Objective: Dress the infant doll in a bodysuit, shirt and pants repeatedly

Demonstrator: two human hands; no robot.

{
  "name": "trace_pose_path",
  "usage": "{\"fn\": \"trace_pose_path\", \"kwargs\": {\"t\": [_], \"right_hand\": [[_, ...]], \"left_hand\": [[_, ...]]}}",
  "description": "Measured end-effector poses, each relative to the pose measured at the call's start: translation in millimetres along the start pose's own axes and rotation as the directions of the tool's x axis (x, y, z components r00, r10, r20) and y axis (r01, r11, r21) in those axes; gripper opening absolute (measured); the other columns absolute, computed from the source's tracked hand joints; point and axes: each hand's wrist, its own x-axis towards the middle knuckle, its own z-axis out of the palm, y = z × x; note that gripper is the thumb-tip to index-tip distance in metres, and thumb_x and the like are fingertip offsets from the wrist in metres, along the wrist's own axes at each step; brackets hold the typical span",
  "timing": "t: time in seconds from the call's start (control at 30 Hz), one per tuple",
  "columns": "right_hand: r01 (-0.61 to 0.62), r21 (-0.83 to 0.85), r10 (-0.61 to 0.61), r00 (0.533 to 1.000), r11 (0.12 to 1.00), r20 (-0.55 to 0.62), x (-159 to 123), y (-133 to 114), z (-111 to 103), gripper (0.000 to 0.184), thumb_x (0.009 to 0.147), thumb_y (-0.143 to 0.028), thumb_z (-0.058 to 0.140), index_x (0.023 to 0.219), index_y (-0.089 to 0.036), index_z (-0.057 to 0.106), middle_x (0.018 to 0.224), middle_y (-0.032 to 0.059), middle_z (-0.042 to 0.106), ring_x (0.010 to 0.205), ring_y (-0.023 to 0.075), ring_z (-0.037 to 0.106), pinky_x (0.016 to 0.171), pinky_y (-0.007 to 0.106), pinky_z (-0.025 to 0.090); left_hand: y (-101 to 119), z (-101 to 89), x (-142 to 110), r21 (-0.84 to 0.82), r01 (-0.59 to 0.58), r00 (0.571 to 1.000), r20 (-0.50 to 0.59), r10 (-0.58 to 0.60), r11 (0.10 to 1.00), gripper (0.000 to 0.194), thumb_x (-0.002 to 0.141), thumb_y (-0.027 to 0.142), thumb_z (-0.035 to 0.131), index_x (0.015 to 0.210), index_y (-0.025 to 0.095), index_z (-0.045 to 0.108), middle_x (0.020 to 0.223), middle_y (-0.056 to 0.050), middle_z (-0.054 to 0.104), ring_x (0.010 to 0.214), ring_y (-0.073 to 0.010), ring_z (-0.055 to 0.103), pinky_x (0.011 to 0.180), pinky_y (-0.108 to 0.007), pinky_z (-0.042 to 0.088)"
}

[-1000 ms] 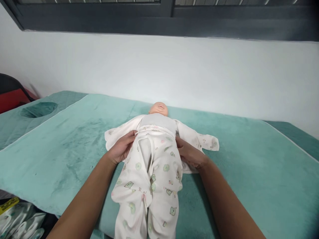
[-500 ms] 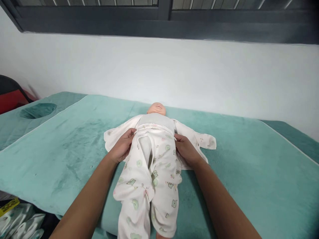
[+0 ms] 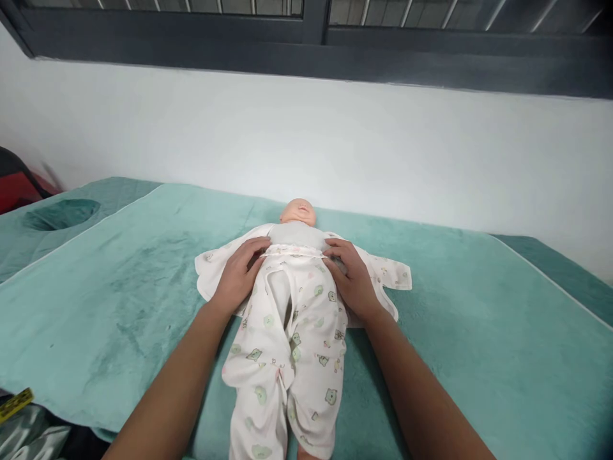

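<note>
A baby doll (image 3: 297,213) lies on its back on a green-covered bed, its head toward the wall. It wears white pants with a green and pink animal print (image 3: 313,345), with a gap at the crotch. A white long-sleeved top (image 3: 393,273) lies spread beneath and beside its grey-white torso (image 3: 297,235). My left hand (image 3: 242,271) rests at the left end of the waistband, thumb apart from the fingers. At the right end, my right hand (image 3: 352,278) lies likewise, fingertips on the torso's edge and thumb by the waistband. My palms hide the doll's sides.
The green bed cover (image 3: 474,332) extends to both sides, with a round hollow (image 3: 62,214) at far left. Behind stands a white wall (image 3: 306,140) under a dark window frame (image 3: 167,48). Packaged items (image 3: 38,437) sit below the bed's near left edge.
Both hands have shifted from the sides of the waistband up and over its ends, their fingers now spread on top. The waistband's upper edge lies straighter. The view has shifted slightly.
</note>
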Motion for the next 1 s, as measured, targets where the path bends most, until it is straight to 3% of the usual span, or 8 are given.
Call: {"fn": "trace_pose_path", "kwargs": {"t": [0.1,0.2,0.3,0.43,0.57,0.67,0.87,1.0], "right_hand": [[0.001,-0.128,0.016,0.991,0.992,0.134,12,1,1,0.023,0.096,-0.036,0.043,0.107,-0.024,0.060,0.135,0.0065,0.057,0.126,0.0236,0.050,0.104,0.039,0.039],[-0.034,-0.292,0.104,0.968,0.956,0.228,30,2,2,0.030,0.097,-0.039,0.038,0.111,-0.025,0.060,0.112,0.0068,0.068,0.103,0.0254,0.062,0.085,0.037,0.044],[-0.172,-0.365,0.228,0.967,0.915,0.117,48,6,7,0.028,0.095,-0.041,0.038,0.095,-0.024,0.060,0.078,0.0031,0.067,0.073,0.0224,0.060,0.068,0.033,0.039],[-0.406,-0.138,0.409,0.912,0.903,-0.006,59,18,17,0.024,0.089,-0.042,0.047,0.077,-0.023,0.055,0.073,-0.0005,0.062,0.069,0.0176,0.054,0.065,0.029,0.037],[-0.405,0.029,0.406,0.913,0.914,-0.030,54,25,25,0.019,0.081,-0.041,0.059,0.080,-0.023,0.055,0.079,-0.0020,0.062,0.075,0.0162,0.056,0.070,0.028,0.040],[-0.373,-0.004,0.371,0.924,0.928,-0.094,47,26,24,0.015,0.079,-0.036,0.060,0.083,-0.022,0.056,0.084,0.0002,0.062,0.077,0.0166,0.054,0.071,0.029,0.040],[-0.309,-0.270,0.321,0.947,0.912,0.001,34,20,10,0.022,0.087,-0.034,0.049,0.068,-0.022,0.049,0.066,-0.0007,0.054,0.063,0.0151,0.043,0.061,0.029,0.031],[-0.443,-0.200,0.471,0.873,0.874,0.126,24,16,-2,0.035,0.087,-0.039,0.047,0.058,-0.021,0.038,0.056,-0.0019,0.046,0.057,0.0133,0.037,0.056,0.028,0.028]], "left_hand": [[7,-4.4,12,0.067,0.033,0.991,0.127,-0.041,0.997,0.028,0.093,0.031,0.046,0.115,0.023,0.062,0.127,-0.005,0.064,0.117,-0.0214,0.057,0.100,-0.034,0.041],[13,-6.7,28,0.205,0.100,0.978,0.161,-0.135,0.974,0.021,0.091,0.038,0.048,0.097,0.024,0.063,0.099,-0.002,0.071,0.091,-0.0213,0.064,0.082,-0.032,0.045],[11,-4.2,44,0.270,0.177,0.974,0.091,-0.208,0.947,0.026,0.092,0.045,0.045,0.084,0.024,0.058,0.077,0.001,0.066,0.074,-0.0194,0.059,0.069,-0.030,0.041],[3,7.4,52,0.174,0.306,0.952,-0.030,-0.305,0.936,0.026,0.090,0.043,0.047,0.076,0.023,0.053,0.071,0.002,0.060,0.071,-0.0173,0.055,0.064,-0.027,0.039],[0,18.6,41,0.106,0.372,0.924,-0.133,-0.357,0.922,0.018,0.083,0.041,0.058,0.084,0.023,0.056,0.081,0.001,0.066,0.077,-0.0184,0.060,0.070,-0.029,0.043],[2,19.2,32,0.148,0.396,0.913,-0.172,-0.370,0.906,0.017,0.081,0.038,0.060,0.088,0.023,0.058,0.085,-0.002,0.069,0.081,-0.0210,0.062,0.074,-0.031,0.043],[1,3.0,23,0.082,0.379,0.924,0.013,-0.381,0.922,0.020,0.083,0.038,0.053,0.079,0.023,0.065,0.080,-0.003,0.071,0.076,-0.0222,0.061,0.067,-0.031,0.044],[0,-13.7,20,-0.140,0.466,0.873,0.234,-0.428,0.874,0.010,0.066,0.031,0.063,0.072,0.023,0.066,0.065,0.000,0.067,0.062,-0.0209,0.060,0.054,-0.028,0.045]]}}
